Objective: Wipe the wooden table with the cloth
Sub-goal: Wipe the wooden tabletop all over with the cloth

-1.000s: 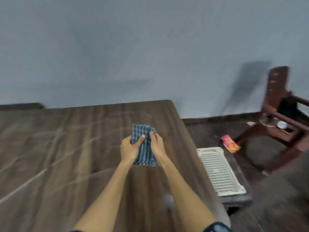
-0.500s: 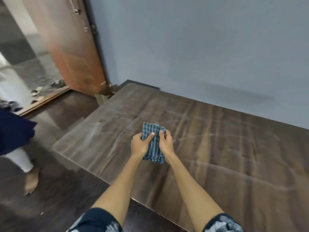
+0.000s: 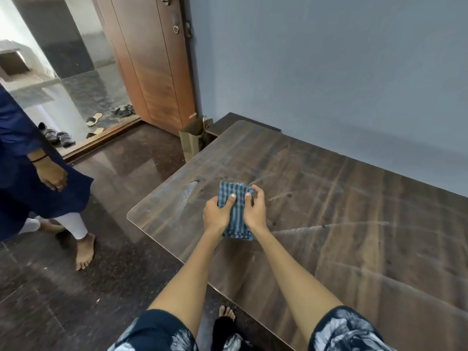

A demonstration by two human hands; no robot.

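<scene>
A folded blue striped cloth (image 3: 237,211) is held between both hands over the left end of the dark wooden table (image 3: 342,211). My left hand (image 3: 217,214) grips its left edge with the thumb lying across the top. On the right edge my right hand (image 3: 254,210) is closed, fingers curled over the far corner. Pale dusty streaks and smears cross the tabletop. Whether the cloth touches the wood I cannot tell.
Another person (image 3: 38,178) in dark blue stands barefoot on the floor to the left. A cardboard box (image 3: 193,144) sits at the table's far left corner beside an open wooden door (image 3: 152,59). Several shoes (image 3: 57,134) lie at the doorway. The blue wall runs behind the table.
My view has swung from the table's right end to its left end, bringing the door and the other person into sight. Both hands keep hold of the cloth in the same way.
</scene>
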